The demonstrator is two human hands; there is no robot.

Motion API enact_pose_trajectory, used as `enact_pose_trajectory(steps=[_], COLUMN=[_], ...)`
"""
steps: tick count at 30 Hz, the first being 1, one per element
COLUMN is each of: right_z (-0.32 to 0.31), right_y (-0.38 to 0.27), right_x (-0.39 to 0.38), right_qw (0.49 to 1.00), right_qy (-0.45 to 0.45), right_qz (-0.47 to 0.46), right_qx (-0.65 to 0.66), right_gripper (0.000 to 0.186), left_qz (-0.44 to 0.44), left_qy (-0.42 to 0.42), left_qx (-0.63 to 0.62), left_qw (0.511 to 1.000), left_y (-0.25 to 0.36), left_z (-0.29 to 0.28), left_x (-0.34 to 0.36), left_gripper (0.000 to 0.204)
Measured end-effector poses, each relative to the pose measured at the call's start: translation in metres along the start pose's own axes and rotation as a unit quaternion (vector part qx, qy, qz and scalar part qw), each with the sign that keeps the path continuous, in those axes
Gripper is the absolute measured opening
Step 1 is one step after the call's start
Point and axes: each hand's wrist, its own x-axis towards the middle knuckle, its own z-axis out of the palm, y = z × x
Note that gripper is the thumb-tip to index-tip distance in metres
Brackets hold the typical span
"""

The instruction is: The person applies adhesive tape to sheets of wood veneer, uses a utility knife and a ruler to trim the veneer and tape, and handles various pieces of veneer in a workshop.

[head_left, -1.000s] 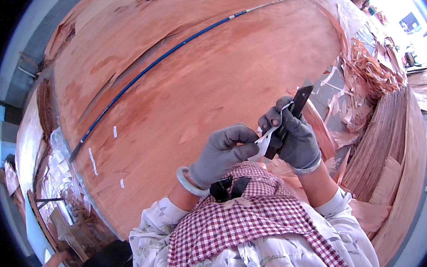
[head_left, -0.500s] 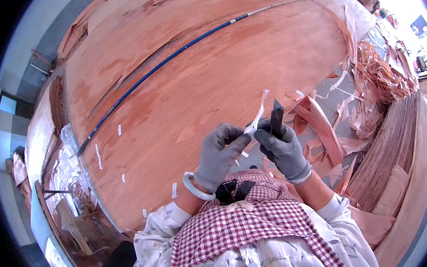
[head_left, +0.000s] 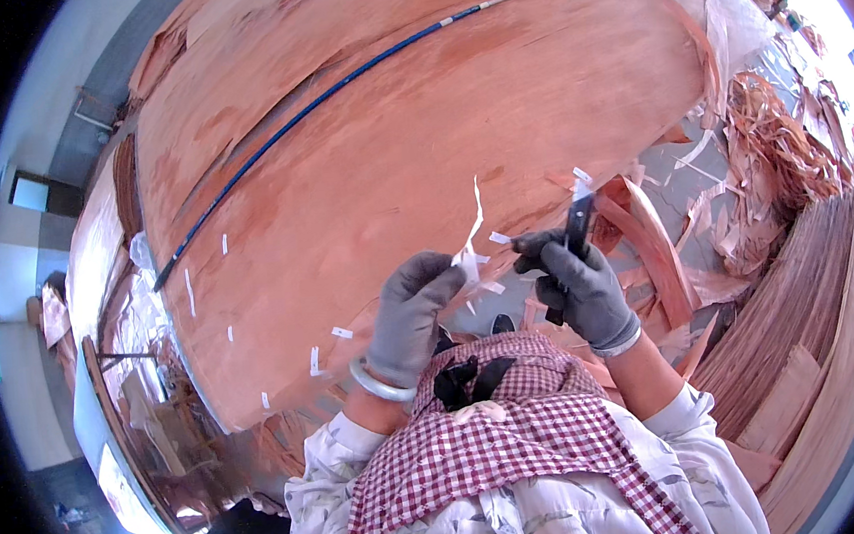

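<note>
Strip (head_left: pixel 469 262) L, knife (head_left: pixel 578 223) R, pole (head_left: pixel 331 91) on sheet (head_left: pixel 437 136), prob. plastic (head_left: pixel 135 300) far L

A workshop, it seems, for thin wood: a broad reddish sheet (head_left: pixel 427 136) spreads out, more sheets (head_left: pixel 801 308) lie stacked, shredded strips (head_left: pixel 770 145) heap up, and the gloved right hand (head_left: pixel 587 295) grips a dark-handled blade (head_left: pixel 578 225).
</note>
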Motion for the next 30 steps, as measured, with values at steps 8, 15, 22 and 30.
enact_pose_trajectory(steps=[8, 15, 22, 30], right_z=[0.012, -0.003, -0.044, -0.125], right_y=[0.013, 0.019, 0.020, -0.037], right_x=[0.012, 0.025, 0.051, 0.032], right_qw=[0.997, 0.999, 0.992, 0.954], right_qy=[-0.061, 0.011, 0.105, 0.225], right_qz=[0.024, 0.037, -0.061, -0.198], right_qx=[-0.038, 0.028, 0.030, -0.011], right_gripper=[0.019, 0.019, 0.021, 0.020], left_qz=[0.039, 0.021, 0.102, 0.235], left_qy=[-0.031, -0.092, -0.164, 0.070], left_qx=[0.132, -0.089, -0.220, -0.214], left_qw=[0.990, 0.991, 0.956, 0.946], left_y=[-0.025, -0.004, 0.021, 0.061], left_z=[0.008, 0.000, -0.016, -0.111], left_x=[0.000, -0.006, -0.021, -0.033], left_gripper=[0.009, 0.011, 0.019, 0.013])
